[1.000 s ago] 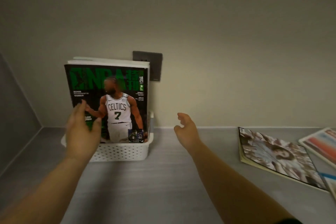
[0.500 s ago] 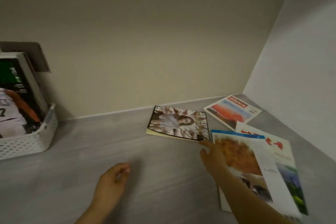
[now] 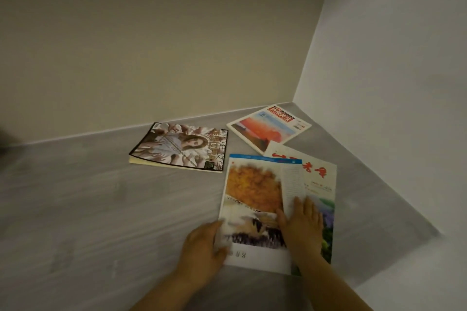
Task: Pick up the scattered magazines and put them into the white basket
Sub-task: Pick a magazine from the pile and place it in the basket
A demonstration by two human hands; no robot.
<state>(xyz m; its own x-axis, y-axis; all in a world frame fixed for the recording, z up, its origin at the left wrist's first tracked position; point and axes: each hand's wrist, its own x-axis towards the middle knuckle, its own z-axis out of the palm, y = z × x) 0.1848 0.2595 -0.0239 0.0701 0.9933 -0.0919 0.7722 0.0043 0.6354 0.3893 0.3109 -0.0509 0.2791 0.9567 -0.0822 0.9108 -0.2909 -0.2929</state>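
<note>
Near magazine (image 3: 252,199), orange-and-blue cover, lies flat on the tabletop (image 3: 101,209) at near right, overlapping a red-lettered magazine (image 3: 321,177) that sticks out beyond its right edge. Two more lie farther off: a portrait cover (image 3: 179,145) to the far left, a sunset cover (image 3: 267,127) toward the far corner. The basket is out of view.

Risks, as I judge them:
- You may lift only the cover. The near magazine's right side already looks like a loose page raised off the block; pull there and it could fan open or tear.
- The red-lettered one beneath could drag along and slide off, since the two overlap.
- Glossy covers are likely slick; a one-sided pinch may let it droop and slip.

Your left hand (image 3: 202,245) is curled at the near left edge, fingers tucked around or under that edge, thumb on top; motion blur hides how firm the pinch is. Your right hand (image 3: 300,227) is open, fingers spread and pressed flat on the cover's right part, holding nothing.
</note>
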